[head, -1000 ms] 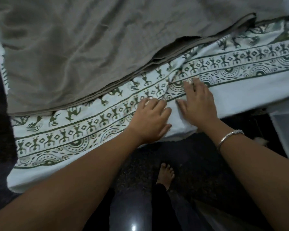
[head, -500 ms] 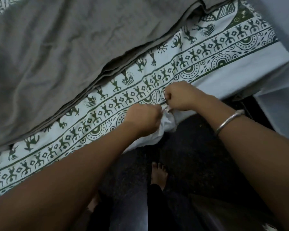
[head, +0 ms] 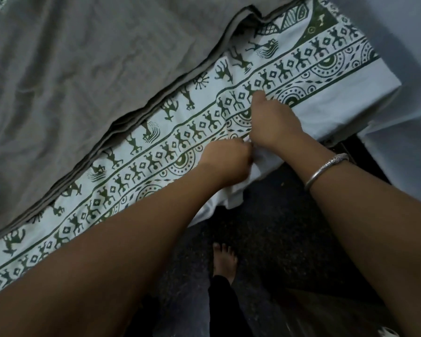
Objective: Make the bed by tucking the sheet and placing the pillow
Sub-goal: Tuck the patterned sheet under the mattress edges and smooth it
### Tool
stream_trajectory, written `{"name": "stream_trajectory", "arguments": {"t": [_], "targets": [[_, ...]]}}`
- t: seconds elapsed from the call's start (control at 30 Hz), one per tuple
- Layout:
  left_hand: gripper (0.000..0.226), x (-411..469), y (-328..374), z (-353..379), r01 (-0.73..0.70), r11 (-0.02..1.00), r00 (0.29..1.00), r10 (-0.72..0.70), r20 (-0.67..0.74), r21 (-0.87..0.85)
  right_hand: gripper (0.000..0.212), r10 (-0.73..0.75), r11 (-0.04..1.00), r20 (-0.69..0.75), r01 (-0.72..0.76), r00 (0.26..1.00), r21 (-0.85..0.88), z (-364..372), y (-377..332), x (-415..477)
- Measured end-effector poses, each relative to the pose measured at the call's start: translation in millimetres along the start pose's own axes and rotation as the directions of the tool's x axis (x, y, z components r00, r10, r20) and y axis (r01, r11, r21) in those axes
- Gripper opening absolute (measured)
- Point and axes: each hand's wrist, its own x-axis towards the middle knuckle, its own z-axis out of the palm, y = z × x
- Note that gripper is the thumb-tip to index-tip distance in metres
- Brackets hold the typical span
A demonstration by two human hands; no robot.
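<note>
Dark speckled floor (head: pixel 277 227) below, bed edge running diagonally from lower left to upper right. White sheet (head: pixel 156 152) with green figure-and-circle border print covers the mattress edge. The sheet's plain white margin hangs over the side. Grey blanket (head: pixel 83 81), creased, lies on top of the sheet and fills the upper left. Its layered folded edge runs parallel to the printed border.

My left hand (head: pixel 225 162) is at the bed edge, fingers curled into a fist around a bunched wad of the sheet's white margin. A crumpled white flap (head: pixel 236 193) hangs down just below that hand, off the mattress side. My right hand (head: pixel 271 120) is just beside the left, nearly touching, back of hand facing up. Its fingers are curled under and closed on the sheet at the printed border. Fingertips are hidden, so I cannot tell exactly how much cloth they pinch. Both forearms reach in from the bottom corners.

Silver bangle (head: pixel 326 170) on my right wrist. My bare foot (head: pixel 224 260) is on the floor below the hands, dark trouser hem above it. Pale wall (head: pixel 411 69) at the right, beside the sheet's corner, which is pulled flat over the mattress end.
</note>
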Motion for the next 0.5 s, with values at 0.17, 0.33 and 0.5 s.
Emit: {"name": "stream_trajectory", "arguments": {"t": [0.17,0.33,0.5], "targets": [[0.033,21,8,-22,-0.098,0.992,0.983,0.085,-0.161,-0.075,0.046,0.069,0.992,0.028,-0.072,0.997,0.109,-27,34,10],[0.049,66,32,-31,0.033,0.989,0.986,-0.057,-0.159,-0.145,0.063,0.291,0.957,-0.124,-0.287,0.949,0.05,-39,73,23],[0.025,91,55,-28,0.011,1.0,1.0,-0.011,-0.016,0.007,0.039,0.266,0.963,-0.065,-0.262,0.962,0.059,-39,90,26]]}}
